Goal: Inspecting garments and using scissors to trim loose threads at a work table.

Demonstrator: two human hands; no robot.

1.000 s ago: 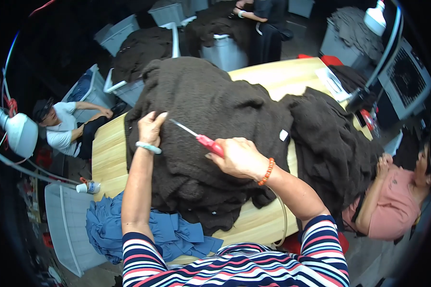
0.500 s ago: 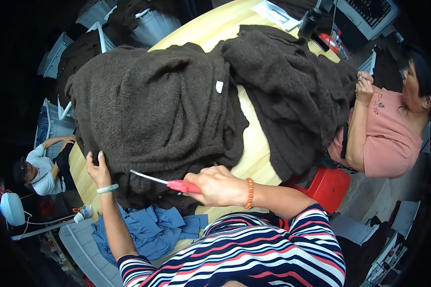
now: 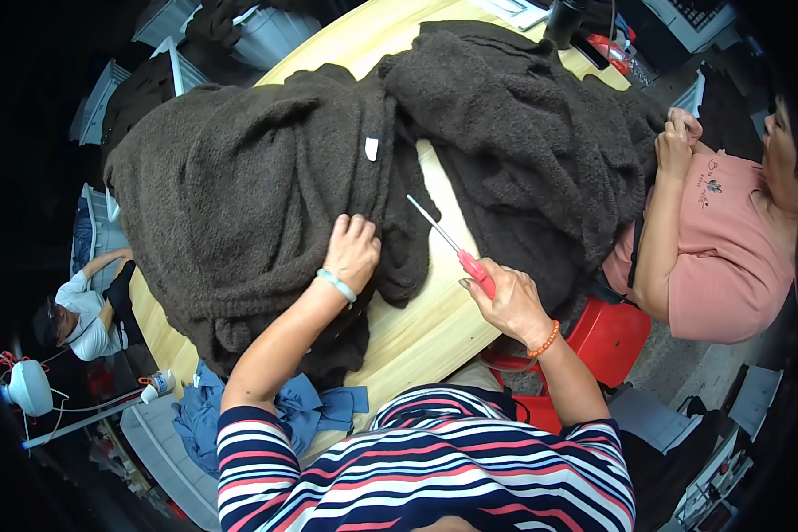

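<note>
**Fleece garment under the left palm, red-handled tool lifted clear**

Pressing flat on the dark brown fleece garment (image 3: 239, 195) with the left hand (image 3: 353, 251), fingers spread and relaxed, not pinching any fold. Gripping a red-handled tool (image 3: 452, 244) in the right hand (image 3: 505, 301), fingers closed round the handle, thin metal shaft pointing up and away, tip hovering over bare wooden table (image 3: 417, 328) between the two heaps. Lying bunched across the left half of the table, the garment; small white label (image 3: 371, 148) showing near its upper fold. Second brown fleece pile (image 3: 541, 142) sitting just beside it, to the right.

Likely handling: soft, limp, bulky but light; sagging and sliding if lifted from one point. Probably best pinning with a flat palm, or pinching along a seam or hem edge near the label. Loose pile liable to snag on the tool tip.

Working at the far pile, a person in a pink shirt (image 3: 727, 257). Blue cloth (image 3: 301, 412) hanging off the near table edge.
</note>
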